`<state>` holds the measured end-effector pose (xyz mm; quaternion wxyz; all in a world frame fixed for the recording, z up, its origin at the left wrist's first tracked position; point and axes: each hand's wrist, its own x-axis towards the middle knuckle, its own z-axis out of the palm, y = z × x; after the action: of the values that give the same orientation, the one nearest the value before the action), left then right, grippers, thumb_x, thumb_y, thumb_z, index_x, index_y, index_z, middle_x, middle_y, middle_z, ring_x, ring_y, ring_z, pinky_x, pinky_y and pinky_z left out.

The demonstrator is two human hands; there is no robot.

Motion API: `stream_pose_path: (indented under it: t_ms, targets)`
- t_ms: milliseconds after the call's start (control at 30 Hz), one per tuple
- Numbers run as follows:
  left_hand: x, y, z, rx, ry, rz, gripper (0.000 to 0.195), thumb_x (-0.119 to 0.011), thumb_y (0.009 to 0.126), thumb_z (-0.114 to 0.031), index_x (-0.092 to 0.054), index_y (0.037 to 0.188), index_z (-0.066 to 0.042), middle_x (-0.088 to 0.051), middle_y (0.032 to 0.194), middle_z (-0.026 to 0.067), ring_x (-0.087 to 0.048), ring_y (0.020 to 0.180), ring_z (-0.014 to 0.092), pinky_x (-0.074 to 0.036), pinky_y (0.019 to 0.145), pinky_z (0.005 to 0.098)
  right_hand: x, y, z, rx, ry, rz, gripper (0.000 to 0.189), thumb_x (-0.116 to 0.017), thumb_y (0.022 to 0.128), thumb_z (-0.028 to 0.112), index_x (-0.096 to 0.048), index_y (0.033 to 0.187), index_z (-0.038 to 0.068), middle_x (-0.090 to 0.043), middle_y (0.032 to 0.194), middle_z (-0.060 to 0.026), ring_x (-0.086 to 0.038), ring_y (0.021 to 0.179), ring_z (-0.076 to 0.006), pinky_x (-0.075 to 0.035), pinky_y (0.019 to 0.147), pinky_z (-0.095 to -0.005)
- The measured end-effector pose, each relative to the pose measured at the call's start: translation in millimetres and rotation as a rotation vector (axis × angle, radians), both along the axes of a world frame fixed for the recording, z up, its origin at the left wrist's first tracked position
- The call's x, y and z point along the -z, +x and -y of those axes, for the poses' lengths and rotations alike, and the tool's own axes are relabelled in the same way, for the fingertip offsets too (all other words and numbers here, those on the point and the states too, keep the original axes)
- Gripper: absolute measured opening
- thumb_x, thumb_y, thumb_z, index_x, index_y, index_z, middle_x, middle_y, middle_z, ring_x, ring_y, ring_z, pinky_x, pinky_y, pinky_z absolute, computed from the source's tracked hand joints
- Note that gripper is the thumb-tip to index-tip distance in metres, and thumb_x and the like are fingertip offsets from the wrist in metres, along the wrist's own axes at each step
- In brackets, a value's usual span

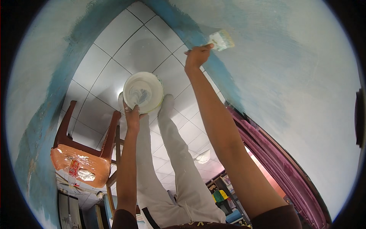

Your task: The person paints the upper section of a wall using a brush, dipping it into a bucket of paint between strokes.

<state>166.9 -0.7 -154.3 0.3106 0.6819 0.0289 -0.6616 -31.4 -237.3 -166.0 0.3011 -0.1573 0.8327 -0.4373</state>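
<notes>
My left hand [132,116] grips the near rim of a white plastic bucket [156,86], thumb inside and fingers outside. A little whitish paint [140,96] lies in its bottom, and greenish paint marks its outer side. Up at the right, my right hand [198,56] holds a wide paintbrush [221,40] by the handle. White and yellowish paint coats the brush head. Its bristles are over the right wall [266,57], which is pale whitish with blue-green showing through; whether they touch it I cannot tell. A bare blue band [218,70] runs along that wall's foot.
A brown plastic stool [100,169] at left bears paint splashes, a clear bottle with a red label [73,168] and a crumpled white item [86,175]. Beside it stands a wooden frame [112,180]. A pink curtain [268,154] hangs at right. White floor tiles [140,43] lie below.
</notes>
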Motion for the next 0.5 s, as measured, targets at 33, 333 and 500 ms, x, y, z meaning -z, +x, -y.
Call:
stream_pose_path:
  t_ms: [33, 333, 500]
  targets:
    - [-0.6, 0.7, -0.4, 0.000, 0.007, -0.005, 0.076, -0.044, 0.092, 0.004, -0.016, 0.157, -0.024, -0.039, 0.146, 0.0156, -0.054, 0.126, 0.033, -0.063, 0.088, 0.0458, 5.2, 4.5, 1.1, 0.042, 0.060, 0.067, 0.068, -0.018, 0.107, 0.055, -0.047, 0.097, -0.006, -0.057, 0.077, -0.0157, -0.054, 0.050, -0.0217, -0.053, 0.047, -0.0347]
    - [3.2, -16.3, -24.1, 0.018, -0.016, -0.030, 0.078, -0.042, 0.092, 0.007, -0.014, 0.157, -0.025, -0.038, 0.147, 0.0152, -0.053, 0.128, 0.033, -0.063, 0.088, 0.0490, 7.0, -35.7, 23.4, 0.095, 0.111, 0.565, 0.036, -0.035, 0.108, 0.034, -0.044, 0.085, 0.008, -0.049, 0.068, -0.0056, -0.042, 0.053, -0.0153, -0.036, 0.046, -0.0302]
    - [-7.4, -21.9, -27.2, -0.047, -0.015, -0.010, 0.080, -0.042, 0.092, 0.008, -0.013, 0.158, -0.026, -0.037, 0.148, 0.0156, -0.054, 0.127, 0.034, -0.063, 0.087, 0.0491, -73.6, -29.3, -0.6, 0.052, -0.065, 0.557, 0.038, -0.037, 0.108, 0.036, -0.044, 0.081, 0.010, -0.044, 0.066, -0.0016, -0.039, 0.054, -0.0133, -0.034, 0.049, -0.0295]
